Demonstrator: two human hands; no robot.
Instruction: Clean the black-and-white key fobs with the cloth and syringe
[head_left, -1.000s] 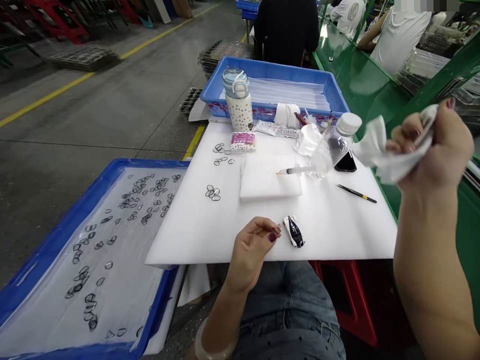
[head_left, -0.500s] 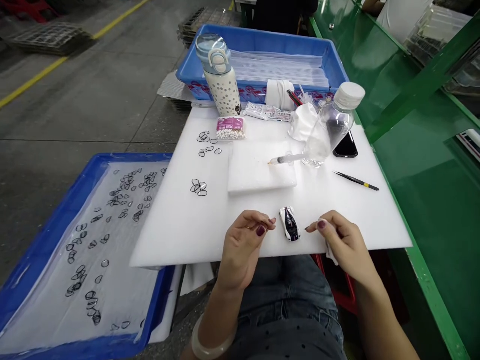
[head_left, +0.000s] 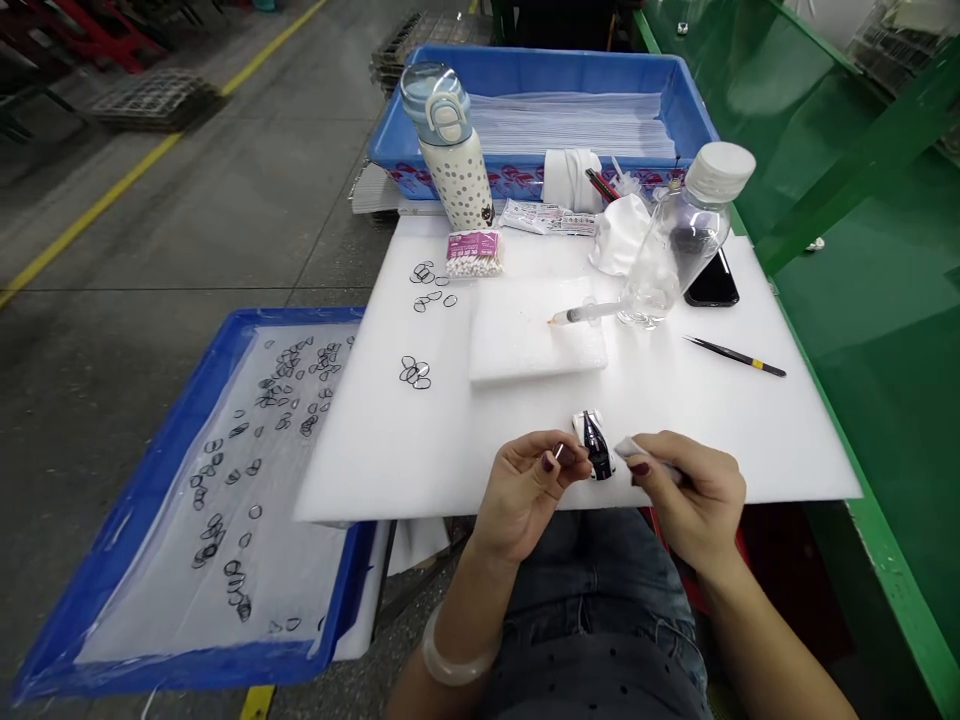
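Close to the near edge of the white board [head_left: 450, 450] lies a small black-and-white toy car [head_left: 596, 446]. My left hand [head_left: 529, 490] is just left of the car, its thumb and fingers pinched on something small and dark that I cannot make out. On the car's right, my right hand [head_left: 690, 495] is closed on a white cloth [head_left: 628, 447], whose tip points toward the car. Beyond the car rests a white foam block [head_left: 536, 340], with a syringe [head_left: 585, 313] lying across it. Black tweezers [head_left: 735, 355] are on the board at the right.
Black rings [head_left: 415, 373] lie on the board's left. A dotted bottle [head_left: 457, 170], cotton swabs [head_left: 474, 254], a clear bottle [head_left: 675, 250] and a phone [head_left: 716, 280] stand or lie farther back. Blue trays [head_left: 180, 400] [head_left: 570, 65] are at left and behind.
The view has shifted a little. My right hand has turned and brought the white cloth up beside the car. My left hand has moved nearer the car, its fingers now partly over its edge.
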